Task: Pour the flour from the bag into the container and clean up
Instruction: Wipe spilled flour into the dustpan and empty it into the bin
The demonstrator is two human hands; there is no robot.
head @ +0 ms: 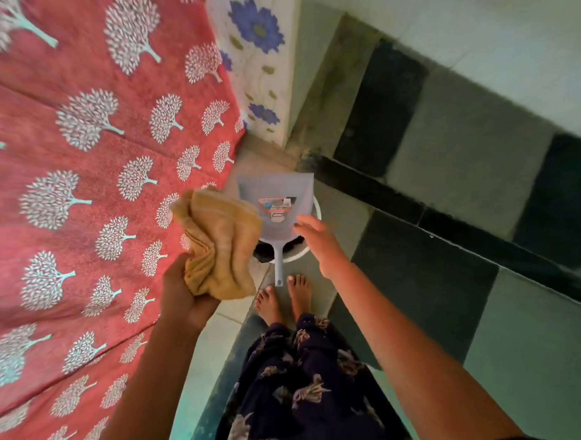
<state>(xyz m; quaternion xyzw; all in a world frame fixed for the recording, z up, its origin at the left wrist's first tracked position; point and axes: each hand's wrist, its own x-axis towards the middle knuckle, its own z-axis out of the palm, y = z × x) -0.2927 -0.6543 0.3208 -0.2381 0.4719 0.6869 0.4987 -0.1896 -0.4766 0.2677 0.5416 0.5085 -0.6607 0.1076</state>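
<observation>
My left hand [184, 295] grips a crumpled yellow cloth [221, 242] beside the edge of the red table. On the floor below, a grey-blue dustpan [276, 199] with a label lies across a white bin [296, 254] with a dark inside, its handle pointing toward my feet. My right hand [318, 242] reaches down above the dustpan's right side with fingers extended; whether it touches the pan is unclear. No flour bag or container is in view.
A red tablecloth with white tree prints [86, 179] fills the left. A white panel with blue flowers [255, 64] stands behind the bin. The floor has dark and grey tiles [449, 159]. My bare feet [284, 298] stand just behind the dustpan handle.
</observation>
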